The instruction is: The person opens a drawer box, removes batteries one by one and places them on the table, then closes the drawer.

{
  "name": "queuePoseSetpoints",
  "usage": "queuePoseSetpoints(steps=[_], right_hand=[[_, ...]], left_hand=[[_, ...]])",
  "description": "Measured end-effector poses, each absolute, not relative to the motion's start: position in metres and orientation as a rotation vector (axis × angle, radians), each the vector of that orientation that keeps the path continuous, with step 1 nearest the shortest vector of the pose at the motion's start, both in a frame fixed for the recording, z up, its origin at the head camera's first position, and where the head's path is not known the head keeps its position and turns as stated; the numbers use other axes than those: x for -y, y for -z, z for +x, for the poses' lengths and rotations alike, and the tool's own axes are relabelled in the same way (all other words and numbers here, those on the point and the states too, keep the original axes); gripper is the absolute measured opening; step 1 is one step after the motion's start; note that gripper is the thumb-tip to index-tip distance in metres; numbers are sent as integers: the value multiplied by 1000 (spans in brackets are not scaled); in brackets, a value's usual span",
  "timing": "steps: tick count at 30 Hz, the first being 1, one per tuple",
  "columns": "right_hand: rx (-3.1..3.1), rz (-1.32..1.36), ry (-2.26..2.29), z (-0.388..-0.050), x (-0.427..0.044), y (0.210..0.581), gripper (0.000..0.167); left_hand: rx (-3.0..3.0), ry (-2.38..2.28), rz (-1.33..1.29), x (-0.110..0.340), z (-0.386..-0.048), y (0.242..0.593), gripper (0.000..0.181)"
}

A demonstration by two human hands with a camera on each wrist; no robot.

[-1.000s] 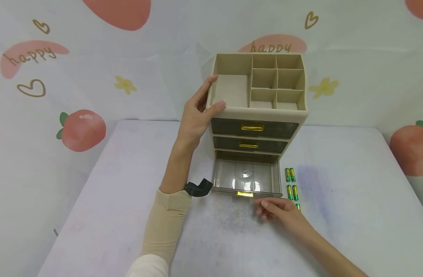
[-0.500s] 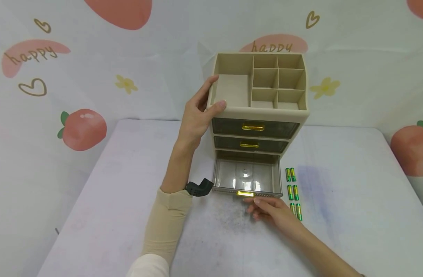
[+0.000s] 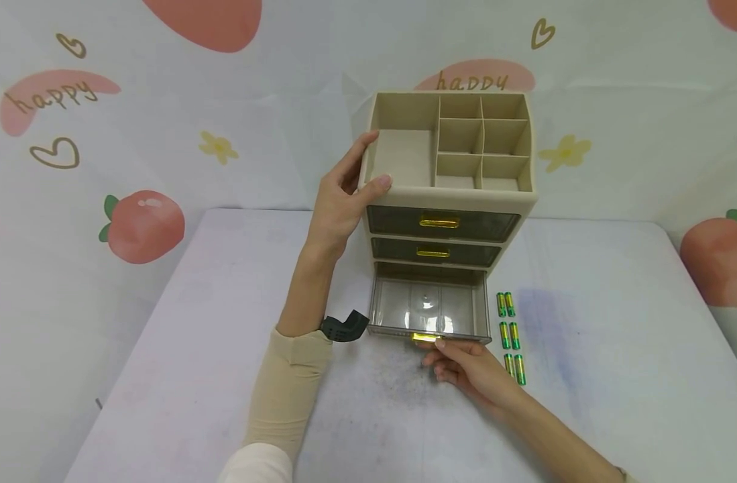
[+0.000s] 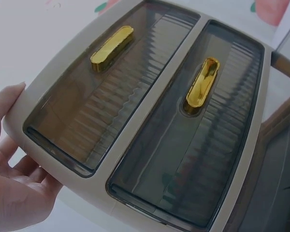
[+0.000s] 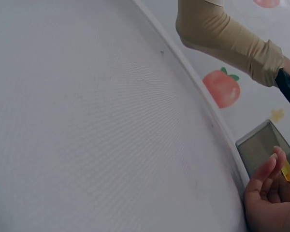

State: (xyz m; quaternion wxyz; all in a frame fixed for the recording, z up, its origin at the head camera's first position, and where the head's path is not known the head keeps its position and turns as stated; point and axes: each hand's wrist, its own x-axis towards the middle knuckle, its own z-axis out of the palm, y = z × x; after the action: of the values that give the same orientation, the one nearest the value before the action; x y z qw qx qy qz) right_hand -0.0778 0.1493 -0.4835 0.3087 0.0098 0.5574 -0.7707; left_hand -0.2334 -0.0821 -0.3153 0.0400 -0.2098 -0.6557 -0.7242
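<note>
A cream desktop drawer organizer (image 3: 459,196) stands toward the back of the table, divided compartments on top. My left hand (image 3: 338,204) holds its upper left edge, thumb over the front rim; the left wrist view shows that hand (image 4: 19,193) beside two dark drawer fronts with gold handles. The clear bottom drawer (image 3: 398,298) is pulled out, and nothing is seen inside it. At its front, my right hand (image 3: 473,372) pinches the gold drawer handle (image 3: 425,337), thumb at the handle's right end and a finger underneath. In the right wrist view the handle (image 5: 287,171) is partly hidden by fingers.
Several green batteries (image 3: 505,335) lie in pairs on the table (image 3: 609,349), right of the pulled-out drawer. A black wrist strap piece (image 3: 346,327) juts from the left forearm close to the drawer's left front corner. A printed cloth (image 3: 284,80) hangs behind.
My right hand has moved left along the drawer front and taken the gold handle. More batteries show beside it now. The left hand, organizer and drawer look the same.
</note>
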Motion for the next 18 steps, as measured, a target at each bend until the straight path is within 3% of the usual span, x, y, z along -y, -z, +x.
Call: queuePoseSetpoints(steps=[8, 18], right_hand=[[-1419, 35, 2068, -81, -148, 480, 53], [-1394, 48, 2080, -87, -150, 476, 49]], left_hand=[[1964, 2225, -674, 83, -247, 331, 64], [1966, 2212, -690, 83, -240, 324, 62]])
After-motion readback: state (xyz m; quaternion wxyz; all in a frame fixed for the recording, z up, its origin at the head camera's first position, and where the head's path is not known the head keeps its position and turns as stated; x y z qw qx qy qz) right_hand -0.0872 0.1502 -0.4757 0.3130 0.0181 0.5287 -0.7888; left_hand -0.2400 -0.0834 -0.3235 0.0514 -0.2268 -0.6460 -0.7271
